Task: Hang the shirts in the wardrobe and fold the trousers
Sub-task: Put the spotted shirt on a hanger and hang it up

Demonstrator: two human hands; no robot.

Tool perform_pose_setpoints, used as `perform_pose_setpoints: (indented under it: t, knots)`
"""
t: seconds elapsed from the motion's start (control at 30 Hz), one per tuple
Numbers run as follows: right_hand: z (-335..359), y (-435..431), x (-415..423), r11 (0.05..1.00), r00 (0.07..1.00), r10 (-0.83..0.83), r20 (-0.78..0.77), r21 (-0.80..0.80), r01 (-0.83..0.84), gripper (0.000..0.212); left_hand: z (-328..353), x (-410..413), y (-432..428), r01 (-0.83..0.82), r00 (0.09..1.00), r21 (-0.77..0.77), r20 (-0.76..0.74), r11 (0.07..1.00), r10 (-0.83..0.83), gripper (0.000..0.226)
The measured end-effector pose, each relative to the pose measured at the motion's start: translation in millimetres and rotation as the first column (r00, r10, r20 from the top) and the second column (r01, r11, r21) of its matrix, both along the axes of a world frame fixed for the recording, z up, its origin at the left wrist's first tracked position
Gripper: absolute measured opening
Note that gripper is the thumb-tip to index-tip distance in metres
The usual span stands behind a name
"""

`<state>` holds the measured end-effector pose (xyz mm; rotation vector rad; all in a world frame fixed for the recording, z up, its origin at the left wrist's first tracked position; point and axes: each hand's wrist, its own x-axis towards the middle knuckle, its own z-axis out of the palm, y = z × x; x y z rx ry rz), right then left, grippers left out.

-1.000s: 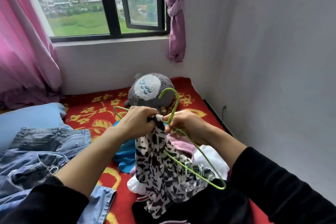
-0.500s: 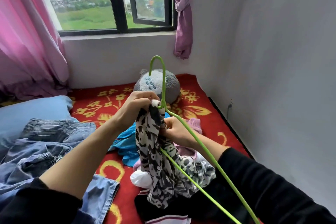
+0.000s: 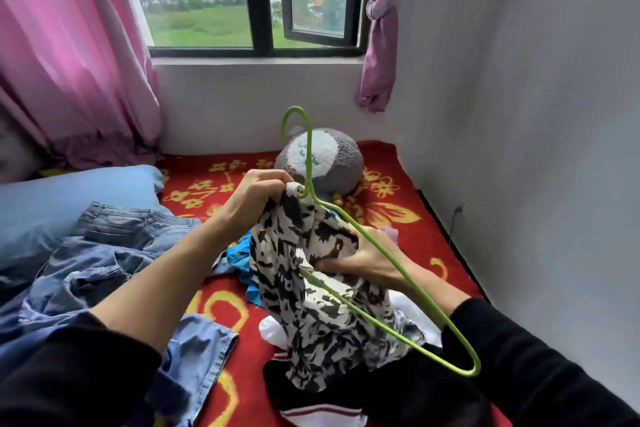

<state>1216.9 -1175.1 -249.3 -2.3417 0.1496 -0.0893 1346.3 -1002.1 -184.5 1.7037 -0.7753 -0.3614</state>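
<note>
One black-and-white patterned shirt (image 3: 311, 291) is held up above the red flowered bed cover (image 3: 419, 243), its top bunched at the neck of a green hanger (image 3: 310, 163). That top edge is gripped by the left hand (image 3: 263, 194). Lower folds are grasped by the right hand (image 3: 367, 262), across whose wrist the hanger's arm runs. Jeans (image 3: 114, 246) are spread at the left, and a grey plush toy (image 3: 341, 163) is seen behind.

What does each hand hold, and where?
Left hand grips the patterned shirt at its top, by the green hanger; right hand grips its fabric lower down.
</note>
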Motion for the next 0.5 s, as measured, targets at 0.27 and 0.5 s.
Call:
perform_pose_setpoints:
  t: [0.27,0.5]
  knots:
    - [-32.2,5.4,2.3,0.724,0.967,-0.097,0.237,-0.650,0.232,0.028,1.9,-7.3,-4.2,0.045,0.998,0.026,0.031,0.999,-0.046,0.021]
    - [-28.8,-28.7,-2.1,0.609,0.914,-0.207,0.350,-0.685,0.400,0.032,-4.9,3.8,0.9,-0.060,0.997,0.038,0.045,0.997,0.058,0.026]
